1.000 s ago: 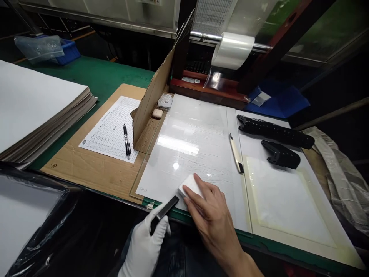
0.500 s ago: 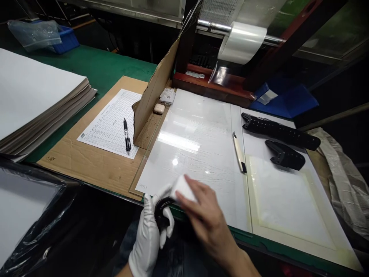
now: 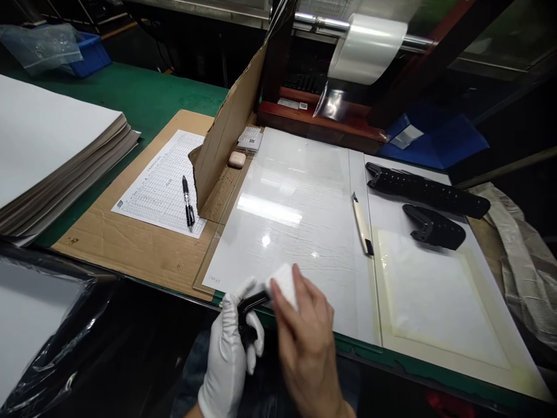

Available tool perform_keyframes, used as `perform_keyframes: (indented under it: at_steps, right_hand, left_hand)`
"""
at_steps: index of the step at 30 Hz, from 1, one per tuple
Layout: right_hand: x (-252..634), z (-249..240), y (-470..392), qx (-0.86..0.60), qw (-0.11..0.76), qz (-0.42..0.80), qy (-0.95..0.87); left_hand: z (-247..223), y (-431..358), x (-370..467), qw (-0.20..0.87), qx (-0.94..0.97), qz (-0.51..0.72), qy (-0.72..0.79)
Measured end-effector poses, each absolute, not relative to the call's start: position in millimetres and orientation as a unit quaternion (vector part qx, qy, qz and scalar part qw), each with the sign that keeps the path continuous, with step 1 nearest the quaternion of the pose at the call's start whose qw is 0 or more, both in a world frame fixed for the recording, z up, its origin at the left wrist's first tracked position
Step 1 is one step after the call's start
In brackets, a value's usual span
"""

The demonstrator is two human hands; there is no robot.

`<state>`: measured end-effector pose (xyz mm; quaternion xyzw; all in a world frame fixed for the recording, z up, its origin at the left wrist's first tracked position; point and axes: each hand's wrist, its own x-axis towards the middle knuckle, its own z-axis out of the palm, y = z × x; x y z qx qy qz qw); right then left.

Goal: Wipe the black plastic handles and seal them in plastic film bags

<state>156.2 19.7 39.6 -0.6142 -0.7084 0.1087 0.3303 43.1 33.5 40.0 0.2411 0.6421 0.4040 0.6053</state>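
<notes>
Glossy clear film roll (image 3: 368,49), upper right, on a shiny metal bar (image 3: 415,43). I see rough-edged brown cardboard (image 3: 230,125), upper centre; white cloth glove (image 3: 224,354), lower centre, softly matt.

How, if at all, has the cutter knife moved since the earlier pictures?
No, the cutter knife lies in the same place relative to the long black part.

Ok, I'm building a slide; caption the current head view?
Gloved left hand holds a curved black part; bare right hand holds a white block at its end.
</notes>
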Motion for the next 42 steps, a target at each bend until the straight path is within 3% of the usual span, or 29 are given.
perform_keyframes:
  at_steps: [5,10,12,17,20,24,35,37,40,42]
  right_hand:
    - [155,35,16,-0.597,0.342,0.099,-0.719]
    - [179,36,21,-0.648,0.332,0.084,-0.680]
    - [193,45,22,-0.668,0.345,0.183,-0.634]
    - [215,81,28,-0.547,0.311,0.610,-0.483]
    - [214,93,32,-0.470,0.298,0.714,-0.424]
    - [208,93,30,-0.491,0.322,0.694,-0.416]
    - [215,94,30,-0.502,0.307,0.691,-0.421]
    - [204,86,28,-0.541,0.342,0.622,-0.452]
    - [183,70,23,-0.600,0.415,0.426,-0.535]
    - [175,61,22,-0.589,0.422,0.320,-0.611]
  left_hand:
    - [42,33,46,0.602,0.255,0.423,0.628]
    - [47,38,39,0.627,0.287,0.358,0.630]
    - [52,42,29,0.649,0.307,0.338,0.609]
    - [71,53,-1,0.747,0.344,0.231,0.520]
    - [81,56,-8,0.731,0.354,0.224,0.539]
    - [87,56,-6,0.660,0.362,0.302,0.585]
    - [92,56,15,0.700,0.265,0.312,0.585]
    - [93,54,24,0.689,0.211,0.352,0.598]
    - [91,50,34,0.668,0.137,0.402,0.612]
    - [85,48,36,0.678,0.100,0.407,0.604]
